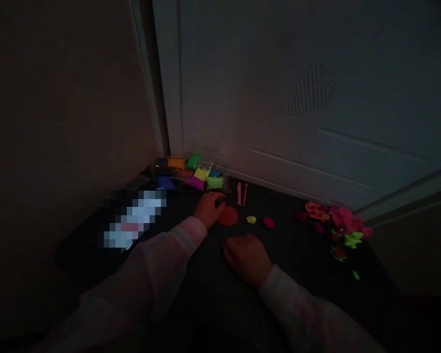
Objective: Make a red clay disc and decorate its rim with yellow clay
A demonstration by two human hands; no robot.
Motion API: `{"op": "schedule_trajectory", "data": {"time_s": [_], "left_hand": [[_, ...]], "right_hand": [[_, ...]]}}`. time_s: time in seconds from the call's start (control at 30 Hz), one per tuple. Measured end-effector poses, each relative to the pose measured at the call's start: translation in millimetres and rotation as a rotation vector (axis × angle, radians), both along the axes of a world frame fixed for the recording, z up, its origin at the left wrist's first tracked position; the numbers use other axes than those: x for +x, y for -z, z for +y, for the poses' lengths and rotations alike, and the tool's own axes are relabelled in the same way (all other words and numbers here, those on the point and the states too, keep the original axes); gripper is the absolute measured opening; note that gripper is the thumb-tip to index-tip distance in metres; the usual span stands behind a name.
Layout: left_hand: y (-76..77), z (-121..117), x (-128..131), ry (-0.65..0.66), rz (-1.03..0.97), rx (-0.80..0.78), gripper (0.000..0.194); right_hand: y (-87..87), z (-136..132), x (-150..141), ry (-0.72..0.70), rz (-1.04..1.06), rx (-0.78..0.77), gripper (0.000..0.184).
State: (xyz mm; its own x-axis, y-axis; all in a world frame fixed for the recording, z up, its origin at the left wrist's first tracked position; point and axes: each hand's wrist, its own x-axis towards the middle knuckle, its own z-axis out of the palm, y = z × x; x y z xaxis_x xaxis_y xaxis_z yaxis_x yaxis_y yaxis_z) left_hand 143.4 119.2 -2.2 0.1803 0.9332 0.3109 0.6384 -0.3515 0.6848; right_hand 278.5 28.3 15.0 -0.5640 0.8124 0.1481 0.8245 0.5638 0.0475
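My left hand (208,212) is beside a flat orange-red clay disc (229,216), at its left edge. Its fingers are bent but apart from the thumb, with nothing seen between them. Lower down, my right hand (248,257) rests on the dark table with its fingers curled in; whatever they hold, if anything, is hidden. To the right of the disc lie a small yellow lump (251,219) and a magenta lump (268,222). A pink plastic knife (239,194) and a thin pink stick tool (245,194) lie behind them.
Packets of coloured clay (196,182) lie at the back left. A lit, blurred-out screen (135,220) is on the left. Bright clay flower shapes (341,218) cluster at the right, with a small green leaf shape (356,275) in front. A pale panel (264,88) stands behind the table.
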Motion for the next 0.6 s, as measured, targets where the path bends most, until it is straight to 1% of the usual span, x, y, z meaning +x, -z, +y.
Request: {"op": "schedule_trajectory", "data": {"time_s": [0.1,0.13,0.17,0.27,0.3,0.33,0.4,0.47,0.5,0.6], "left_hand": [[-0.7,-0.3,-0.1,-0.002,-0.003,-0.009,0.022],[-1.0,-0.4,-0.1,-0.005,-0.002,-0.010,0.022],[-1.2,-0.6,-0.2,-0.008,0.000,-0.011,0.022],[-1.3,-0.7,-0.8,-0.011,0.009,-0.010,0.021],[-1.2,-0.7,-1.0,-0.012,0.008,-0.010,0.021],[-1.0,-0.7,-1.2,-0.014,0.006,-0.009,0.021],[-0.6,-0.7,-1.3,-0.016,-0.001,-0.010,0.021],[-0.4,-0.6,-1.3,-0.019,-0.004,-0.012,0.022],[-0.3,-0.6,-1.2,-0.018,-0.003,-0.013,0.022],[-0.6,-0.5,-0.8,-0.022,-0.005,-0.017,0.022]], "right_hand": [[-1.4,3.7,4.4,0.143,-0.028,0.037,0.024],[-1.4,3.2,4.1,0.150,-0.029,0.037,0.024],[-1.3,1.7,2.6,0.123,-0.022,0.029,0.024],[-0.7,-4.0,-4.3,-0.041,0.010,-0.010,0.022],[-0.8,-4.1,-5.2,-0.058,0.013,-0.011,0.022],[-1.1,-3.0,-4.8,-0.043,0.007,-0.005,0.022],[-1.6,1.2,-1.2,0.072,-0.013,0.025,0.024],[-1.8,3.1,1.8,0.142,-0.025,0.042,0.025],[-1.6,2.1,1.6,0.130,-0.023,0.039,0.025],[-0.6,-4.6,-3.8,-0.020,0.000,0.003,0.022]]}}
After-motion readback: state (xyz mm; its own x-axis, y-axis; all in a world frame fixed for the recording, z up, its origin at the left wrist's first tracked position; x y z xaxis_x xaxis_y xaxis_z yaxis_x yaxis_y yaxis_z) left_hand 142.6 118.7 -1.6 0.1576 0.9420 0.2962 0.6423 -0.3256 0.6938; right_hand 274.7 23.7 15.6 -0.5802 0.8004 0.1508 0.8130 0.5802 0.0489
